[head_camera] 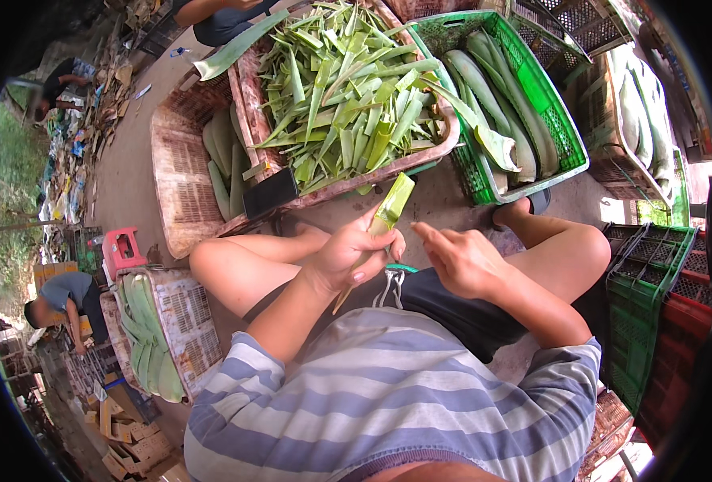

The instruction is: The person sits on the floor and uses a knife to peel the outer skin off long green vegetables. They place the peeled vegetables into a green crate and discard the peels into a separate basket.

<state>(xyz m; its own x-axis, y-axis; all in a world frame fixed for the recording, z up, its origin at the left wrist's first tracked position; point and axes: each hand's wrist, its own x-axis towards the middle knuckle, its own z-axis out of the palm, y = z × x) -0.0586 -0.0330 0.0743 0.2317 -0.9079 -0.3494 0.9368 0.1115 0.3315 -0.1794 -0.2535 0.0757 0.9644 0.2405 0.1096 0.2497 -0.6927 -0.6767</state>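
Note:
My left hand [359, 250] grips a cut aloe vera leaf piece [396, 197] above my lap. Its pale green cut end points up and away from me, and its thin tip sticks out below the hand. To the right, apart from the leaf, is my right hand [461, 260] with curled fingers and the index finger stretched towards the leaf. Whether that hand holds something small is hidden. A heap of green aloe trimmings [350, 96] fills the pinkish plastic crate [386, 172] before me. A dark phone [270, 193] rests at this crate's near left corner.
Whole aloe leaves [522, 114] lie in a green crate [573, 162] ahead right. Another pinkish crate [181, 156] holds leaves at left. Beyond it are a red stool [121, 250] and a crate of leaves [148, 337]. Stacked crates [639, 313] stand at right. Other people work at left.

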